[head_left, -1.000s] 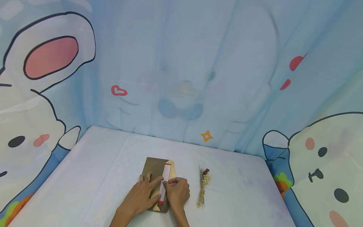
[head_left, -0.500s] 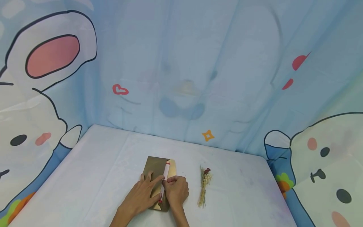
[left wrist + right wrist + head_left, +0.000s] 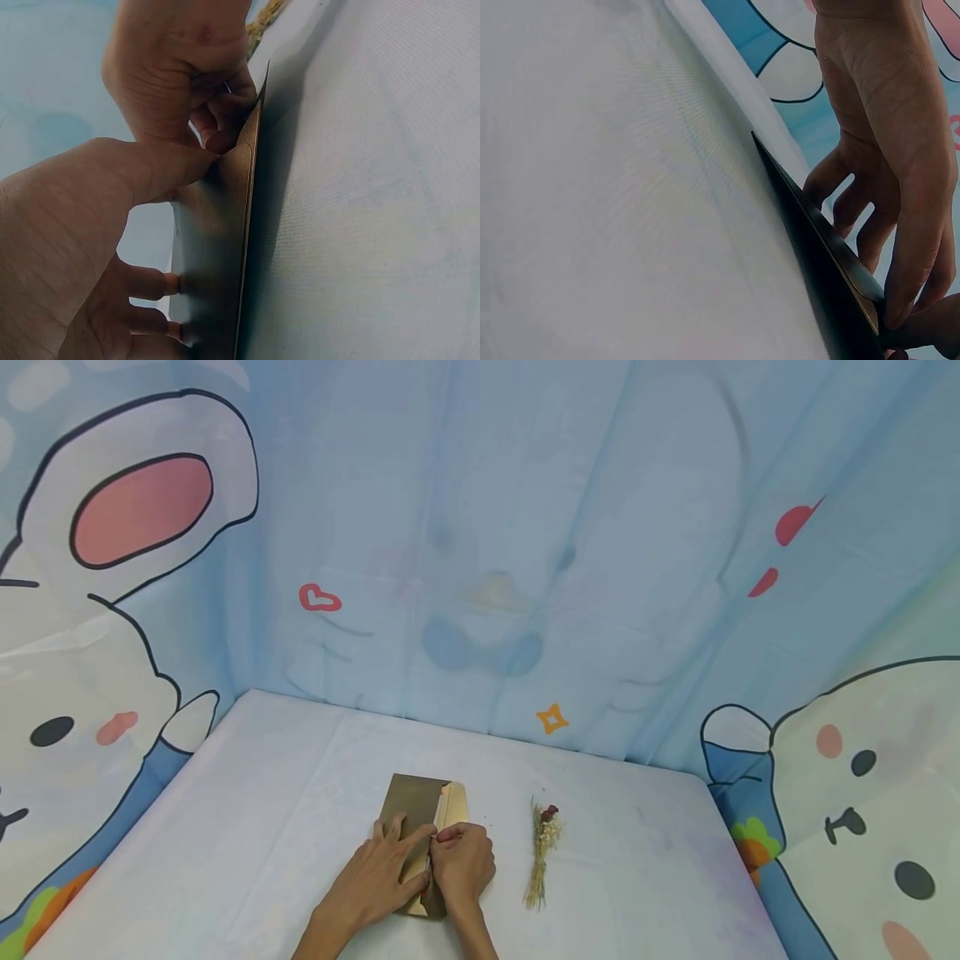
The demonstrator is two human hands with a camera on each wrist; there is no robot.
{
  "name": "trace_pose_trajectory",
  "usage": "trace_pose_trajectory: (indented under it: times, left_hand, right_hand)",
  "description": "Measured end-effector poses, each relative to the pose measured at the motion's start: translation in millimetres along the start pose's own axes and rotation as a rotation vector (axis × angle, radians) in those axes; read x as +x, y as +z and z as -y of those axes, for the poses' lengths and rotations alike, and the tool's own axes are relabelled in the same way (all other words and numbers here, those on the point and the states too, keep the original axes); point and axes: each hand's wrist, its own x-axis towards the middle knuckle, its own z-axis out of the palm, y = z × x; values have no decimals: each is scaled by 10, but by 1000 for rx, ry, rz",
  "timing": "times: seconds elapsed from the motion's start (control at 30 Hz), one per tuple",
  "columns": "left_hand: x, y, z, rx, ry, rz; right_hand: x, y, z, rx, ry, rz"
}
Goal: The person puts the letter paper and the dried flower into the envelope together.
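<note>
A brown-gold envelope (image 3: 412, 796) lies on the white-covered table, its pale gold flap (image 3: 456, 807) folded out to the right. Only a thin sliver of a white card (image 3: 438, 810) with red trim shows at the envelope's mouth. My left hand (image 3: 372, 871) presses on the envelope with fingers spread, its thumb and index finger near the mouth. My right hand (image 3: 463, 862) has its fingers curled and pinches at the card's edge with thumb and index finger. In the left wrist view the envelope (image 3: 217, 225) appears edge-on, the right fingers close to the left thumb.
A small bunch of dried flowers (image 3: 542, 852) with dark red heads lies to the right of the envelope. A blue curtain (image 3: 480, 527) with cartoon animals surrounds the table (image 3: 637, 860) at the back and sides.
The white card has slid left into the envelope, so its visible strip is much narrower. My right hand has shifted slightly left with it. My left hand stays on the envelope.
</note>
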Motion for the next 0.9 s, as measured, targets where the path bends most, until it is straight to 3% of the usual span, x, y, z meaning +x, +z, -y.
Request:
trace_pose_trajectory:
  times: [0.23, 0.5, 0.9]
  left_hand:
    - [4, -4, -10, 34, 7, -15]
    - [1, 4, -11, 12, 1, 1]
    - [1, 6, -8, 9, 9, -10]
  right_hand:
    - [8, 12, 6, -4, 1, -1]
    - [16, 11, 3, -19, 1, 8]
    - [19, -49, 7, 15, -25, 109]
